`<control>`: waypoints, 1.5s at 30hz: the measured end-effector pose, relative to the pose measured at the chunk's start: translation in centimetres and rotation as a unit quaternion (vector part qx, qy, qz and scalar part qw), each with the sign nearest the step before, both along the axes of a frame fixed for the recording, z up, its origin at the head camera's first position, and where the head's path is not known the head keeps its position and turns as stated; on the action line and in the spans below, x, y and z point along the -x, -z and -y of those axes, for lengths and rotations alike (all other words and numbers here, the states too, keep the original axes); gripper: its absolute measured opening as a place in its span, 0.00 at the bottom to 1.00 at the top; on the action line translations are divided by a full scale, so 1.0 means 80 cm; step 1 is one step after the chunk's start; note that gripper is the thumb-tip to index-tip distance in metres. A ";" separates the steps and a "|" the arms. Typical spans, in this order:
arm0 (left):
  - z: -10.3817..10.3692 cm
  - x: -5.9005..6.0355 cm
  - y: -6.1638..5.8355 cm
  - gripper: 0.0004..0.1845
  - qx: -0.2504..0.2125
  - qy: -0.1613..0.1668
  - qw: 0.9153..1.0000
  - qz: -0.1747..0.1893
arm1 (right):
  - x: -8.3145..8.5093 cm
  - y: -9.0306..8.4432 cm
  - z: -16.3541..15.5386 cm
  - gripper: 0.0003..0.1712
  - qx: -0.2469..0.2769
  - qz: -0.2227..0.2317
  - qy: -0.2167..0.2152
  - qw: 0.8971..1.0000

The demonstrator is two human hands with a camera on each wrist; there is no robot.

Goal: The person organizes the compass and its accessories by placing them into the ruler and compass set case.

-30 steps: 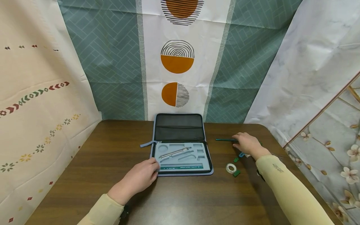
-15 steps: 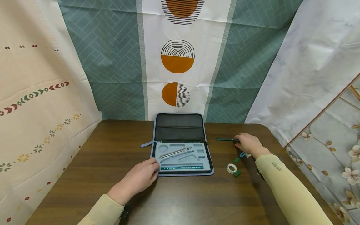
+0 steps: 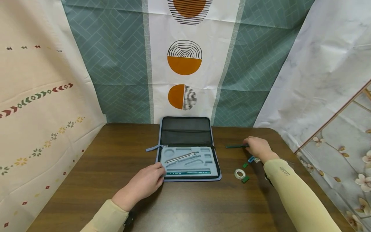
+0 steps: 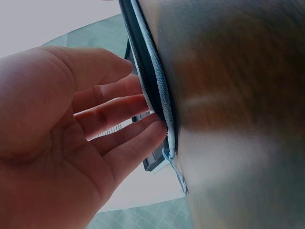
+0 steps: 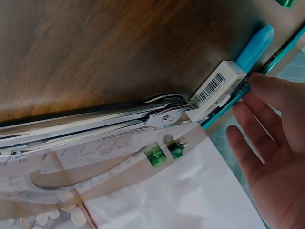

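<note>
The case [image 3: 188, 151] lies open in the middle of the table [image 3: 87, 174], a flat zip pouch with a black mesh lid folded back against the wall and a grey foam tray full of cut-out slots. I see a metal compass [image 3: 181, 157] lying slantwise in the tray and a green ruler [image 3: 188, 172] along its near edge. My left hand [image 3: 146, 182] rests at the case's near left corner; from the left wrist camera the fingers [image 4: 121, 112] are straight and loose, their tips touching the woven zip edge [image 4: 157, 90].

My right hand [image 3: 258, 149] is well to the right of the case, on a thin dark green pencil [image 3: 236, 146] lying flat on the wood. From the right wrist camera the fingers [image 5: 267, 129] are stretched out, the tips touching the pencil [image 5: 228, 102] beside a white eraser [image 5: 217, 90] with a barcode; I see no closed grip. A blue cap [image 5: 255, 42] lies next to the eraser, and a second shiny compass [image 5: 95, 124] and a clear curved template [image 5: 86, 167] sit close by. Nearer me lie a clear round tape roll [image 3: 239, 174] and a small green block [image 3: 245, 179].
</note>
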State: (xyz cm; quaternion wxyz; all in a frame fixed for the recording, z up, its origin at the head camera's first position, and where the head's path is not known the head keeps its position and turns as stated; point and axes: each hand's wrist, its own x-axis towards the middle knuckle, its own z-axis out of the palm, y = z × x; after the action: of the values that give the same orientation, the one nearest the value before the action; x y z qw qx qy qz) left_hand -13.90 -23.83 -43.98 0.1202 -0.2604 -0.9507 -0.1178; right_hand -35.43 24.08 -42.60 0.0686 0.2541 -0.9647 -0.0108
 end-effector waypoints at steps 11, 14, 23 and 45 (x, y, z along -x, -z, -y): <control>0.000 0.000 -0.001 0.05 -0.002 0.004 1.000 -0.004 | 0.003 0.006 -0.001 0.08 0.001 -0.012 -0.007 1.000; 0.000 -0.001 -0.001 0.05 -0.004 0.003 1.000 0.000 | 0.005 0.006 -0.001 0.07 -0.004 -0.010 -0.006 1.000; 0.000 0.000 -0.002 0.06 -0.008 0.002 1.000 0.007 | 0.010 0.008 -0.002 0.06 -0.005 -0.010 -0.009 1.000; -0.001 0.000 -0.004 0.06 -0.007 -0.013 1.000 0.025 | -0.005 -0.001 0.026 0.08 0.041 -0.043 -0.053 0.997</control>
State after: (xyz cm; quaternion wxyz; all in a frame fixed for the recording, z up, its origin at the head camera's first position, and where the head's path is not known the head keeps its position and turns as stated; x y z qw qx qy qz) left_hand -13.88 -23.78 -43.69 0.0994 -0.2441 -0.9559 -0.1297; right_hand -35.05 21.97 -42.55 0.1212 0.3010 -0.9456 0.0219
